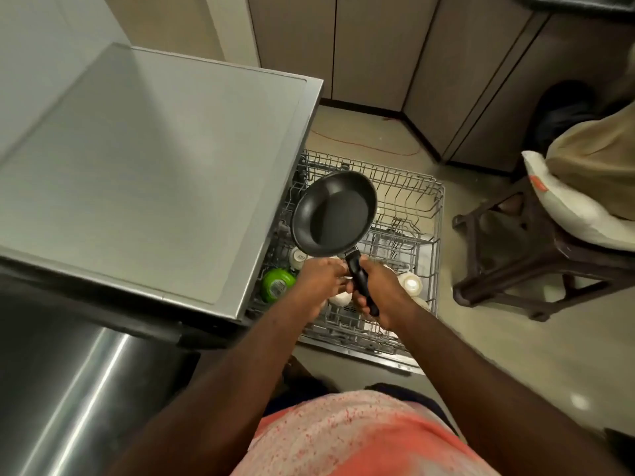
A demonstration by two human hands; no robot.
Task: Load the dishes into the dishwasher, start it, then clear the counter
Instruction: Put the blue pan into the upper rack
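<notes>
A: The kitchen has a pale floor and beige cabinets along the far wall. A dark wooden chair stands on the right. Where is the pan?

B: The black frying pan is in the air above the dishwasher's lower rack. The rack is pulled out to the right of the dishwasher and its flat steel top.

A: And the person's hands?

B: The right hand is wrapped around the pan's handle, fingers curled under it. The left hand reaches in beside the neck of the handle. Whether it grips or only touches cannot be told.

A: How would the pan handle?

B: It looks small, rigid and fairly light, so one hand can probably manage it. The weight sits out at the bowl, so it would tend to tip forward. The handle is the sensible place to hold it, with a second hand near the neck to steady it. The coated surface probably scratches easily against the wire tines.

A: What is in the rack?

B: At the near left, an upturned green cup shows a label on its base. Upturned white cups sit around it and under the hands. The far half of the rack shows only bare tines, which seems the likely place for the pan.
</notes>
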